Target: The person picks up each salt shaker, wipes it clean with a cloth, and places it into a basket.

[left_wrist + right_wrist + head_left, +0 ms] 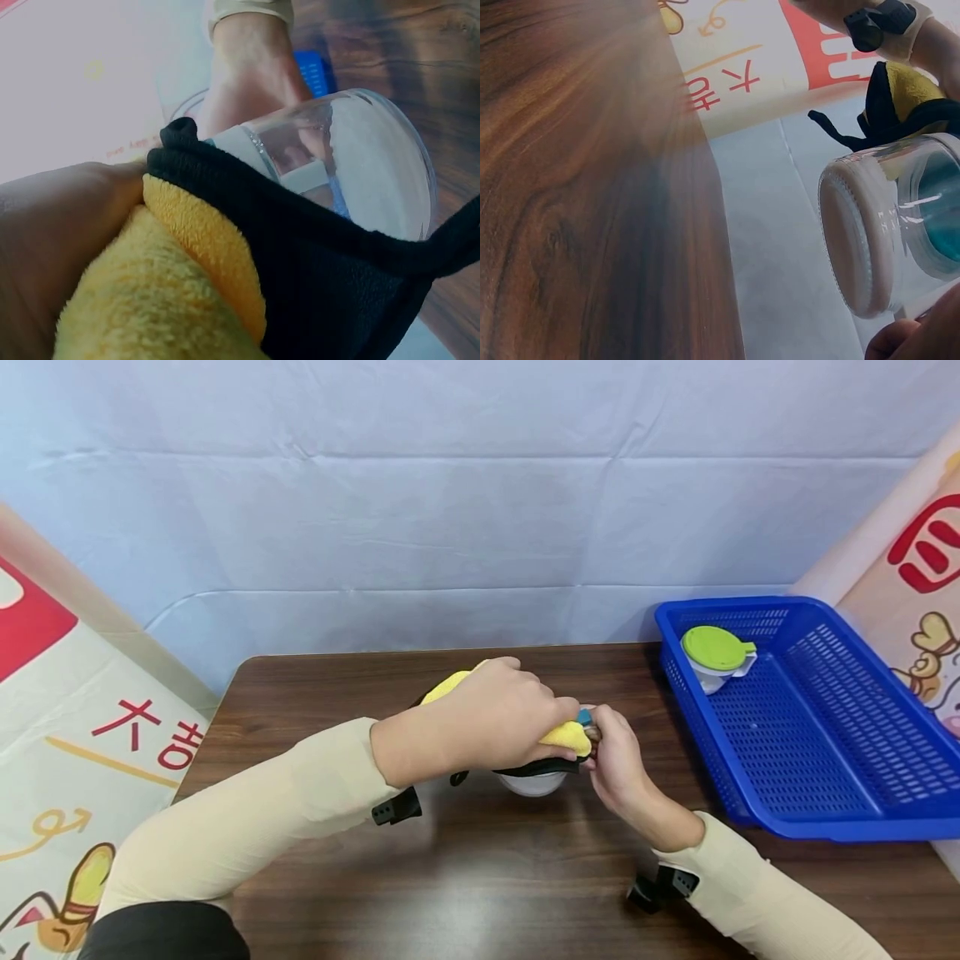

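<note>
A clear jar (pixel 532 783) with whitish contents and a teal part at one end (pixel 945 206) lies tilted on its side between the hands, over the table. My right hand (pixel 618 760) grips it at its right side, with curled fingers at its handle. In my left hand (pixel 487 706) is a fluffy yellow cloth (pixel 165 292) with a black backing and edging (pixel 315 277), pressed over the jar's upper side. A black loop dangles from the cloth in the right wrist view. The left hand hides much of the jar from the head view.
On the right of the brown wooden table (pixel 450 893) stands a blue mesh basket (pixel 750 822). Inside its far left corner is a clear jar with a green lid (pixel 716 647). A pale sheet (pixel 450 510) hangs behind, and printed panels (pixel 112 785) flank the table.
</note>
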`<state>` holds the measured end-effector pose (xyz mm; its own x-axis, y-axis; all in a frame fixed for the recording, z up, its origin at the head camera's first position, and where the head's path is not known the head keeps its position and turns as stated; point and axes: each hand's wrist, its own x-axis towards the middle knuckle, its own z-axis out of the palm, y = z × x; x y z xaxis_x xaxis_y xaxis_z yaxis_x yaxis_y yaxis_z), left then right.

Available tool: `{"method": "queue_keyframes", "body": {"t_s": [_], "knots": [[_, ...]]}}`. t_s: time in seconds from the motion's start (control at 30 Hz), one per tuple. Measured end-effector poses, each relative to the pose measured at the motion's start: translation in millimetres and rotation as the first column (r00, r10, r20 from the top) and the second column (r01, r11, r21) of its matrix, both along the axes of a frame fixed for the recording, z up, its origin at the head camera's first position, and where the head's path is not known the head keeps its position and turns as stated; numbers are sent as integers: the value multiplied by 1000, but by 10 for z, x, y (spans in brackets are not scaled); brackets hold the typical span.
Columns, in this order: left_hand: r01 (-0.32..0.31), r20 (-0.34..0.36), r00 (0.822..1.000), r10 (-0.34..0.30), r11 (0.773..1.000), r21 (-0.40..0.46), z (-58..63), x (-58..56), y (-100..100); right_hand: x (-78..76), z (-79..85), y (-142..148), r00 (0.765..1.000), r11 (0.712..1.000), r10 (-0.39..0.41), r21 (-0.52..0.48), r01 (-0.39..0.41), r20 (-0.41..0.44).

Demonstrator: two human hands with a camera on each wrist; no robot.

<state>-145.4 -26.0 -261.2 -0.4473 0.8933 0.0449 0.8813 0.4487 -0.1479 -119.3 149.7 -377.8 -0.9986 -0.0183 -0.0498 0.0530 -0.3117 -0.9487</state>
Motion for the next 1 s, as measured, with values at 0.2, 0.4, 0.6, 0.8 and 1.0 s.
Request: {"method": "queue_keyframes", "body": {"t_s": [0.2, 0.4, 0.6, 0.8, 1.0], "knots": [[21, -106, 994, -22, 1000, -7, -21, 37, 24, 1, -11, -4, 999, 1000, 4, -4, -4, -38], [32, -156, 987, -32, 999, -4, -31, 42, 32, 1, -9, -9, 999, 1000, 5, -16, -6, -39], [27, -162, 986, -28, 1000, -10, -41, 8, 44, 14, -5, -5, 1000, 1000, 0, -3, 0, -19], [27, -167, 986, -30, 999, -17, -44, -54, 52, 21, 10, -24, 1000, 1000, -11, 0, 11, -13], [21, -151, 988, -22, 1000, -8, -56, -130, 54, 31, 30, -25, 1000, 999, -7, -34, 7, 9]]}}
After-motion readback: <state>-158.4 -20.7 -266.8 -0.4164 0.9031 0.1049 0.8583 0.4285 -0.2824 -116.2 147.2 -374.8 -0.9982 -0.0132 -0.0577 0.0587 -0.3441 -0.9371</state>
